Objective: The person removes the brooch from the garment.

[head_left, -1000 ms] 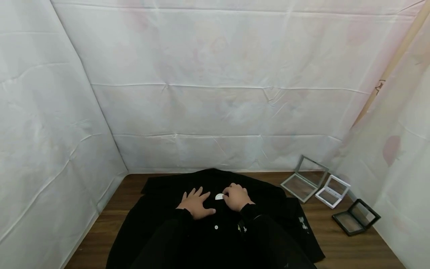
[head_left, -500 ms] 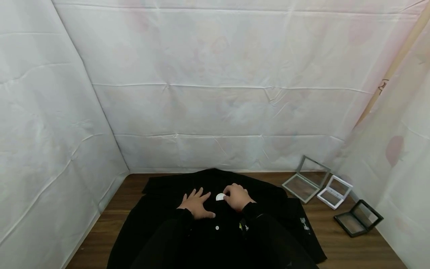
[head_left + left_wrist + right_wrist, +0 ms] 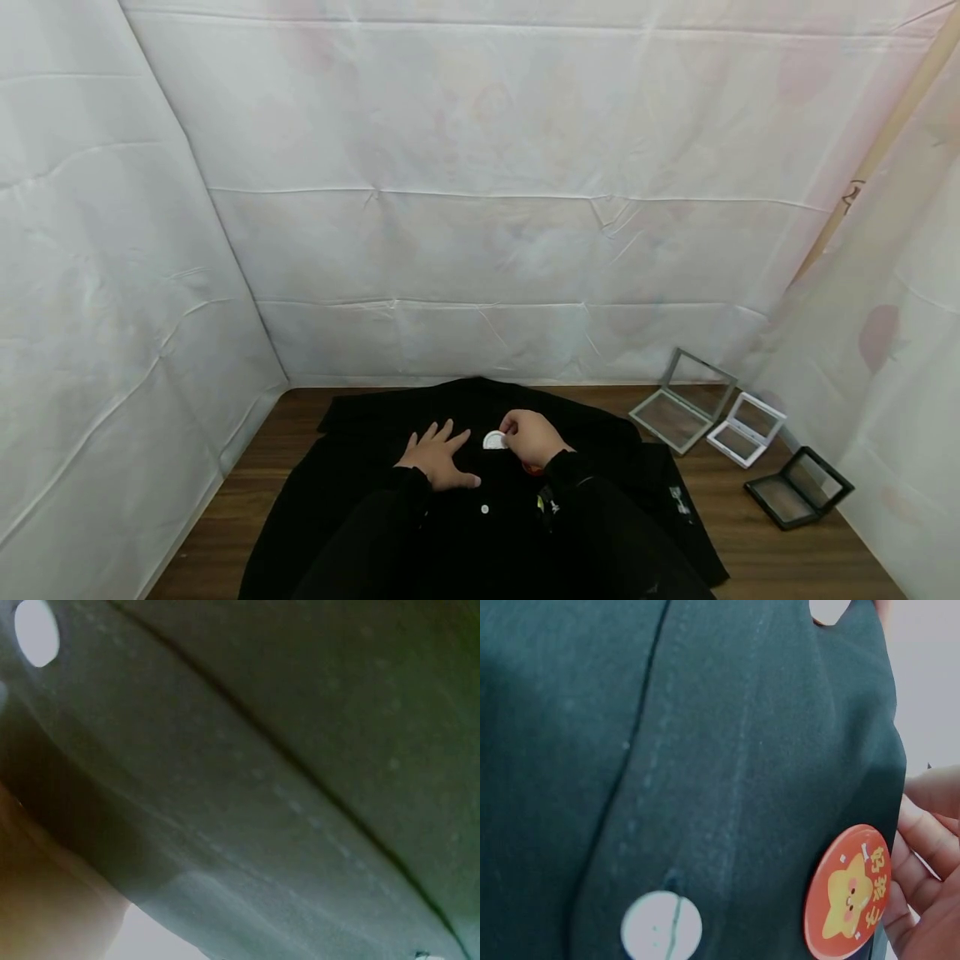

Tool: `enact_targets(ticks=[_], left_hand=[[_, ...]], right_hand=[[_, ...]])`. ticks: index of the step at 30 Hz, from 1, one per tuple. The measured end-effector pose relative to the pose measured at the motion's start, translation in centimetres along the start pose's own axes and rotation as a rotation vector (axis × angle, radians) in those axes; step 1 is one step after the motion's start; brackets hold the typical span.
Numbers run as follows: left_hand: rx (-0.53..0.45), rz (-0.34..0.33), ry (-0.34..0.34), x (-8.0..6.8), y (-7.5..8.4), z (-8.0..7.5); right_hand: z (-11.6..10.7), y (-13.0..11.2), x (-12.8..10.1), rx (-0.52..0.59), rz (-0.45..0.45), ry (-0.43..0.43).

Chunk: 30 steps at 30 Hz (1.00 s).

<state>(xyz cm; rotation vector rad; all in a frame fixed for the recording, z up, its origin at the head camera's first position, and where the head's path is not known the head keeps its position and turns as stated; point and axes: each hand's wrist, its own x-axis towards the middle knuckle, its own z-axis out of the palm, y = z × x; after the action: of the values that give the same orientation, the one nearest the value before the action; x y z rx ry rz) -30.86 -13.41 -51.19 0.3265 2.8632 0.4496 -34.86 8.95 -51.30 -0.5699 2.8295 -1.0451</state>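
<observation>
Head view: a black cloth garment (image 3: pixel 480 500) lies spread on the brown wooden counter (image 3: pixel 787 550). The left hand (image 3: pixel 438 454) rests flat on the cloth just left of its button line, fingers straight and spread. The right hand (image 3: pixel 531 437), a little right of it, has its fingers curled round the cloth edge, pinching it beside a small white round button (image 3: pixel 492 439). A second white button (image 3: pixel 484 508) sits nearer the person. The step in hand looks like working a button or a badge at the garment's front; the next move would call for the left hand to keep the cloth taut while the right lines the piece up.

Left wrist view: close and blurred, dark cloth with a seam fills the frame and one white button (image 3: pixel 36 631) shows far left; the fingers cannot be made out here.

Right wrist view: a round red pin badge with a yellow star face (image 3: pixel 847 892) sits on the cloth at the right, the right hand's fingers (image 3: pixel 922 847) touching its edge, possibly gripping it.

At the far right of the counter lie three open frame cases: grey (image 3: pixel 681 402), white (image 3: pixel 746 428), black (image 3: pixel 798 486). Creased white sheeting (image 3: pixel 480 208) walls the space on three sides.
</observation>
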Motion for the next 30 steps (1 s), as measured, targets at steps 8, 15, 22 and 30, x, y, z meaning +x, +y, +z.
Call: enact_targets(ticks=[8, 15, 22, 30], left_hand=[[0.003, -0.01, -0.005, 0.5, -0.3, 0.3], [0.01, -0.009, -0.012, 0.9, -0.7, 0.8], [0.027, -0.006, -0.006, 1.3, -1.0, 1.3], [0.027, -0.002, -0.016, 1.2, -0.9, 0.9]], right_hand=[[0.1, 0.1, 0.3, -0.04, -0.048, 0.007], [0.5, -0.8, 0.3, 0.0, -0.061, -0.012], [1.3, -1.4, 0.6, -0.029, -0.089, -0.008], [1.5, -2.1, 0.5, -0.034, -0.115, 0.016]])
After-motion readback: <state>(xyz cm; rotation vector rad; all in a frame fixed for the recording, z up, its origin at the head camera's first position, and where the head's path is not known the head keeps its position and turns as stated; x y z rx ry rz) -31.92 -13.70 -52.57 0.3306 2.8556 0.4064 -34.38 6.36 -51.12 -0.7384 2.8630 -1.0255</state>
